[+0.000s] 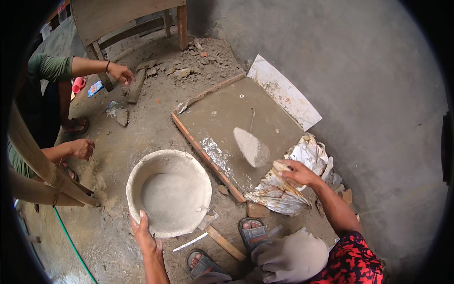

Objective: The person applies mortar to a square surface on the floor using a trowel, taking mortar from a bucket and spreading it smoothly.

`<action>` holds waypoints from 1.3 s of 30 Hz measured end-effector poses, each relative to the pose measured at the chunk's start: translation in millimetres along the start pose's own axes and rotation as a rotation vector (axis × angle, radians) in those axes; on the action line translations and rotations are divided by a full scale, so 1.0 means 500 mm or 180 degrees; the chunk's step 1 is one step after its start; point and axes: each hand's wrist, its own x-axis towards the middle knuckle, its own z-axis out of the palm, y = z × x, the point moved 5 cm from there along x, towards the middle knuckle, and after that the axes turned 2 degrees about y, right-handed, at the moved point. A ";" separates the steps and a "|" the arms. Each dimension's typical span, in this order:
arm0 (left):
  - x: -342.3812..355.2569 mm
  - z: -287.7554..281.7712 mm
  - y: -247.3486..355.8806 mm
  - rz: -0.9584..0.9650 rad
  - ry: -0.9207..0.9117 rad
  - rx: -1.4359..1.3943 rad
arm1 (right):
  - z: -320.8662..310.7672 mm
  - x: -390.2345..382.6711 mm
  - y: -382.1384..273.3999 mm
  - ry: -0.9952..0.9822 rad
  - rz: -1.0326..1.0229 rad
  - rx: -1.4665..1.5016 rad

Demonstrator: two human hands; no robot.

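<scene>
My left hand (145, 233) is closed on the near left rim of a round, cement-crusted basin (135, 187), which is tilted and has pale grey powder (168, 196) inside. In my right hand (300, 173) is the handle of a trowel. Its pointed blade (250, 146), coated in pale grey, hovers over a slab of wet cement (215, 113) in a wooden frame (205, 156). A thin bent wire (252, 119) stands out of the slab. White powder patches mark the slab's left side.
A crumpled, stained sack (279, 194) lies below my right hand. A white board (283, 94) leans along the slab's far edge by the grey wall (373, 85). At left, another person's hands (82, 149) are near bamboo poles (52, 177). Rubble (182, 73) lies beyond.
</scene>
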 end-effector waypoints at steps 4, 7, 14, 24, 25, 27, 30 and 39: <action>-0.012 -0.030 0.013 0.0094 0.0011 0.0173 | -0.035 -0.001 -0.028 0.0347 0.1080 -0.0001; -0.022 -0.033 0.018 0.0015 0.0087 0.0184 | -0.051 0.035 0.000 0.0505 0.0676 -0.0101; -0.034 -0.023 0.018 -0.0066 0.0107 0.0145 | -0.105 0.182 0.045 0.0595 0.0545 -0.0060; -0.039 -0.042 0.024 0.0094 0.0260 -0.0039 | -0.178 0.245 0.035 0.0634 0.0728 -0.0363; -0.041 -0.038 0.027 0.0087 0.0265 -0.0045 | -0.178 0.241 0.045 0.0660 0.0649 -0.0374; -0.044 -0.031 0.027 -0.0016 0.0305 0.0091 | -0.183 0.236 0.065 0.0688 0.0578 -0.0398; -0.041 -0.033 0.031 0.0019 0.0163 0.0028 | -0.158 0.239 0.021 0.0852 0.0797 -0.0218; -0.051 -0.027 0.034 -0.0007 0.0268 -0.0024 | -0.104 0.330 -0.098 0.0335 0.0693 -0.0222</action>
